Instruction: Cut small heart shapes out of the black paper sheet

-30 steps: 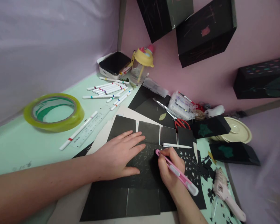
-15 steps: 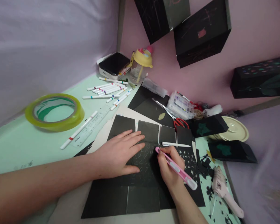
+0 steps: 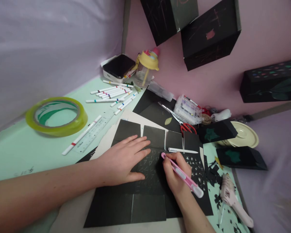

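Observation:
A sheet of black card with slit flaps lies before me. My left hand rests flat on it, fingers spread. My right hand is closed round a pink craft knife, its tip end down at the card beside rows of faint drawn shapes. The blade itself is too small to make out. Small star and other cut-outs show white in the card's right part. Just above my right hand, a white pen lies across the card.
A yellow tape roll, ruler and several white markers lie at left. Red-handled scissors and a clear plastic case stand behind. At right are a glue gun, black scraps and black paper boxes.
The pink craft knife and my right hand have shifted very slightly to the left. My left hand stays in place on the card.

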`<control>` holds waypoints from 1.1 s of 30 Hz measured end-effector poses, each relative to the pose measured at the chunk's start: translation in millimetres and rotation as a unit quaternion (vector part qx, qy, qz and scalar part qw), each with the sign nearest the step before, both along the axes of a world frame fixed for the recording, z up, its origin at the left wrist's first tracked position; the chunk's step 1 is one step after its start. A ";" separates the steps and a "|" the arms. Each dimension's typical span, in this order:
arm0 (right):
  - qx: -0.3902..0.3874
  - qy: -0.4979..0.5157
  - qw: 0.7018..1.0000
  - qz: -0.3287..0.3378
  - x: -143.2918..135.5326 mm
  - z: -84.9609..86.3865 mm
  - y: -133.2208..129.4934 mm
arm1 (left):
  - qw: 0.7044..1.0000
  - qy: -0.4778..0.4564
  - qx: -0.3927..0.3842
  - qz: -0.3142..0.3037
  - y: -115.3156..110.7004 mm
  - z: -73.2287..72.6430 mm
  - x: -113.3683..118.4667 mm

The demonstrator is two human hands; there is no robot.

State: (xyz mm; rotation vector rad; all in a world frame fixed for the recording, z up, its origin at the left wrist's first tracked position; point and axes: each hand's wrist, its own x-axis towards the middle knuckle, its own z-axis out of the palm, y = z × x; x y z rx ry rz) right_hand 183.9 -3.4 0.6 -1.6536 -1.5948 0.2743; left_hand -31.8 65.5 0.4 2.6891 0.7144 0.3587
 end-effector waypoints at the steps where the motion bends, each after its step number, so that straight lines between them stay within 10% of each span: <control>1: 0.002 -0.003 1.000 0.000 0.1 0.1 0.0 | 1.000 0.000 0.000 0.000 -0.1 -0.2 0.0; 33: 0.028 0.073 0.997 -0.027 6.5 2.2 -3.1 | 1.000 0.010 -0.002 -0.005 1.8 0.9 0.6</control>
